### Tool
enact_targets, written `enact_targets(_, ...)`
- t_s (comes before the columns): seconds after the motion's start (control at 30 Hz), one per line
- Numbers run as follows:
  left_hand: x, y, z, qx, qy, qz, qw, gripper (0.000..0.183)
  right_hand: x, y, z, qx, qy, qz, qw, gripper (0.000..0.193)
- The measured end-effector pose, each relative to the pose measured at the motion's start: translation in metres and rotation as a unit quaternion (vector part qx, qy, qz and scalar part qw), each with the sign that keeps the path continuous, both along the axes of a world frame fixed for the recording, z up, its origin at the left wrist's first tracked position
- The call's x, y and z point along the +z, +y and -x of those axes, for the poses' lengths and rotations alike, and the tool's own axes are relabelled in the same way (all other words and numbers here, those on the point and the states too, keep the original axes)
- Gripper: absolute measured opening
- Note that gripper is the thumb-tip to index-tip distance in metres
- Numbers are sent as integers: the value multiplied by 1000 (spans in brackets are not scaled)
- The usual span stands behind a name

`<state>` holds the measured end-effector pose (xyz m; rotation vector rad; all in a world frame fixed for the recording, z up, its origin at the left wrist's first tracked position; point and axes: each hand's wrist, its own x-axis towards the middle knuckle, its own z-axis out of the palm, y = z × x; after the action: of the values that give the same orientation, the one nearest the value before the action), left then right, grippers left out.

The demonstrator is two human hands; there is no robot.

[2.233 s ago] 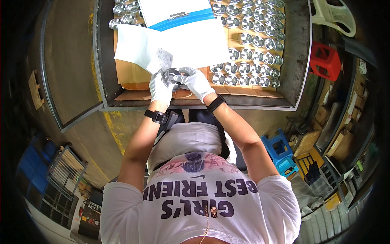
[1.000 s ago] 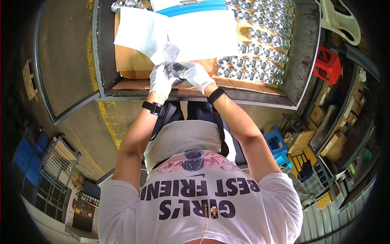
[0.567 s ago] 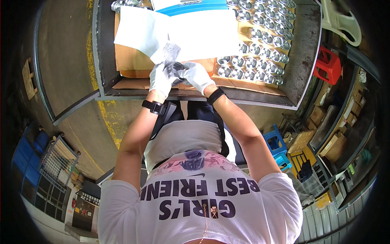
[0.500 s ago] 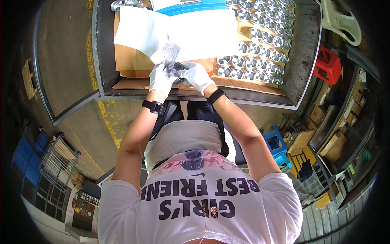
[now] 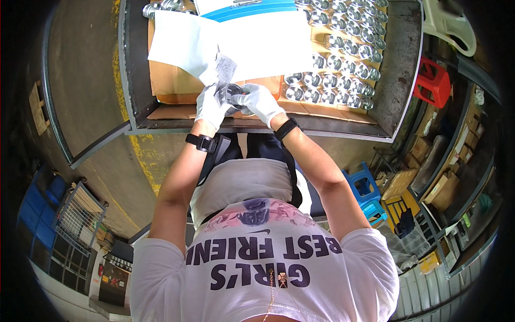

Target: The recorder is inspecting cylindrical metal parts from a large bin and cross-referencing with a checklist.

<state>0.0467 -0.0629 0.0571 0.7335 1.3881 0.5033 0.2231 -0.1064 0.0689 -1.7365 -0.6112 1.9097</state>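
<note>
Cylindrical metal part, short and hollow, sits between two white-gloved hands above the near side of a dark-walled bin; its round mouth shows toward the camera, so its axis seems to run roughly up out of the bin with some tilt, though the gloves hide too much of its wall to settle the exact lean; the left hand is curled around its left flank, fingers closed against the wall, while the right hand meets it from the right, thumb and fingers bent in at the rim; whether a right fingertip reaches inside the mouth, I cannot tell; the part thus lies to the right of the left palm and to the left of the right fingertips, both hands touching it, neither clearly nearer; just beyond it a small printed slip overlaps the white sheets, and whether the left fingers touch that slip is unclear; similar shiny parts stand in rows on cardboard, to the right of the right hand.
</note>
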Motion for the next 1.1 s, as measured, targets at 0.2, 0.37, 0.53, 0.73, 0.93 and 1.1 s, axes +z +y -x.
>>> enact_targets(0.2,10,0,1,-74,51,-28,996,37,12,-1,-1,11,-27,-20,999,38)
enact_targets(0.37,17,4,0,-41,3,6,999,36,26,-2,-5,45,-43,-16,998,45)
enact_targets(0.53,29,13,5,-192,53,-54,978,36,39,-5,-4,29,-85,-99,991,52)
enact_targets(0.73,32,21,13,-257,99,-85,958,34,57,-8,-11,51,-150,-157,975,47)
enact_targets(0.93,25,21,23,-249,109,-92,958,31,56,-12,-12,56,-208,-276,937,37)
enact_targets(1.1,24,23,26,-253,49,-48,965,30,41,-13,-9,122,-218,-400,882,34)
